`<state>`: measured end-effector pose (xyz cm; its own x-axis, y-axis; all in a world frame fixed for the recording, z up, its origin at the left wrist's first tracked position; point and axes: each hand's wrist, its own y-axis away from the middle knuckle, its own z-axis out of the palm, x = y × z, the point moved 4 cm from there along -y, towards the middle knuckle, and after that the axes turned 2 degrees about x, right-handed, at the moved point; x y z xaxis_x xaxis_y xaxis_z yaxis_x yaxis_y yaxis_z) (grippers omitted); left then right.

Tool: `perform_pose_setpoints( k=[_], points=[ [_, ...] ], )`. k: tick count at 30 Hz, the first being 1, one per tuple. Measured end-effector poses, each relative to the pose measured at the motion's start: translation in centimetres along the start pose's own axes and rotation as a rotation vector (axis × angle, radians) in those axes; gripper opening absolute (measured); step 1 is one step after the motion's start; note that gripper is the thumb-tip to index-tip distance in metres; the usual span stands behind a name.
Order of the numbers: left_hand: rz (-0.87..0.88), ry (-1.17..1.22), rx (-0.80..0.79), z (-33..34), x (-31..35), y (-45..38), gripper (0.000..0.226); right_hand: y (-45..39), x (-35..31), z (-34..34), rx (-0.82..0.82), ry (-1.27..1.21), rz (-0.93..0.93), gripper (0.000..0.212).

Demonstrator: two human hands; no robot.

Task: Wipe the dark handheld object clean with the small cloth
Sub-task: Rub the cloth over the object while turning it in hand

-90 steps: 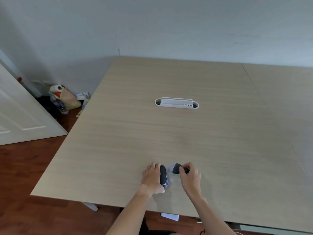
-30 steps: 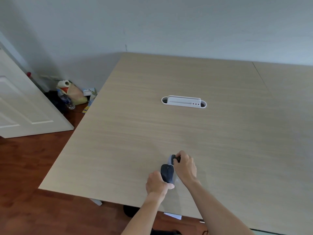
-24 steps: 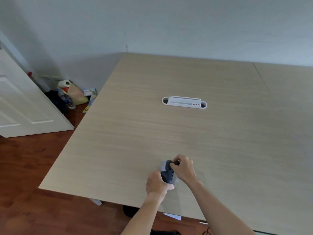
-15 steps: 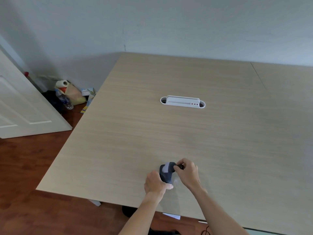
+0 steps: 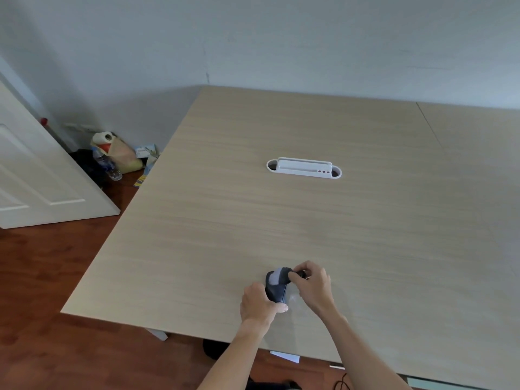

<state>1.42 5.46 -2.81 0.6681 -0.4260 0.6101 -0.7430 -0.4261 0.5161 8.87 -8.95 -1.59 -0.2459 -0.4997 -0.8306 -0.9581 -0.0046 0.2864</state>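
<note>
A dark handheld object (image 5: 275, 291), rounded like a computer mouse, is held just above the near edge of the wooden table (image 5: 309, 220). My left hand (image 5: 257, 304) grips it from the left and below. My right hand (image 5: 312, 285) pinches a small grey cloth (image 5: 278, 277) with a dark edge and presses it on the far end of the object. Part of the object is hidden by my fingers and the cloth.
A white cable-port tray (image 5: 304, 168) is set into the table's middle. A seam (image 5: 429, 125) divides the table at the right. On the floor at the left lie a paper bag, a paper roll and a bottle (image 5: 112, 157) beside a white door (image 5: 36, 178).
Since three seconds ago both hands lifted the object and brought the cloth onto it. Over the last second the cloth has shifted along the object's top toward its far end.
</note>
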Motion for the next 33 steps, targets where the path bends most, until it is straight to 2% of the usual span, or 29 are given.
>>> perform_pose_setpoints(
  k=[1, 5, 9, 10, 14, 15, 19, 21, 23, 26, 27, 31, 33],
  points=[
    [0.011, 0.007, 0.002, 0.0, 0.0, 0.1, 0.046, 0.1, 0.3, 0.0, -0.007, 0.026, 0.01, 0.005],
    [0.057, -0.003, 0.009, 0.1, 0.0, 0.4, 0.044, 0.3, 1.2, -1.2, 0.196, 0.03, 0.035, 0.004],
    [0.051, -0.017, 0.032, -0.1, 0.2, 0.5, 0.041, 0.5, 0.7, -0.1, -0.001, -0.015, -0.007, 0.009],
    [0.051, -0.016, 0.031, -0.1, 0.3, 0.5, 0.041, 0.5, 0.8, 0.0, -0.006, 0.002, -0.009, 0.009],
    [0.053, -0.028, 0.021, 0.1, 0.5, 0.6, 0.038, 0.3, 0.5, -0.7, 0.218, 0.014, -0.029, 0.008],
    [0.053, -0.024, 0.026, 0.0, 0.5, 0.7, 0.037, 0.2, 0.0, -0.5, 0.209, 0.006, -0.05, 0.009],
    [0.059, -0.016, 0.038, -0.1, 0.4, 0.6, 0.035, -0.2, -1.9, 1.7, -0.045, 0.126, -0.094, 0.011],
    [0.064, -0.017, 0.036, 0.0, 0.2, 0.6, 0.036, -0.4, -2.2, 1.6, 0.06, 0.216, -0.073, 0.006],
    [0.068, -0.02, 0.041, 0.0, 0.2, 0.5, 0.038, -0.6, -2.7, 1.4, 0.123, 0.182, -0.067, 0.004],
    [0.085, -0.021, 0.041, 0.0, 0.4, 0.5, 0.038, -0.7, -3.3, 2.5, -0.119, 0.135, -0.102, 0.007],
    [0.085, -0.02, 0.037, 0.1, 0.4, 0.5, 0.036, -0.6, -3.1, 2.5, -0.137, 0.164, -0.093, 0.007],
    [0.074, -0.029, 0.014, 0.2, 0.2, 0.3, 0.033, -0.5, -1.6, 0.6, 0.156, 0.157, -0.038, 0.006],
    [0.076, -0.028, 0.013, 0.1, 0.2, 0.2, 0.034, -0.6, -1.5, 0.1, 0.161, 0.059, -0.069, 0.009]
  ],
)
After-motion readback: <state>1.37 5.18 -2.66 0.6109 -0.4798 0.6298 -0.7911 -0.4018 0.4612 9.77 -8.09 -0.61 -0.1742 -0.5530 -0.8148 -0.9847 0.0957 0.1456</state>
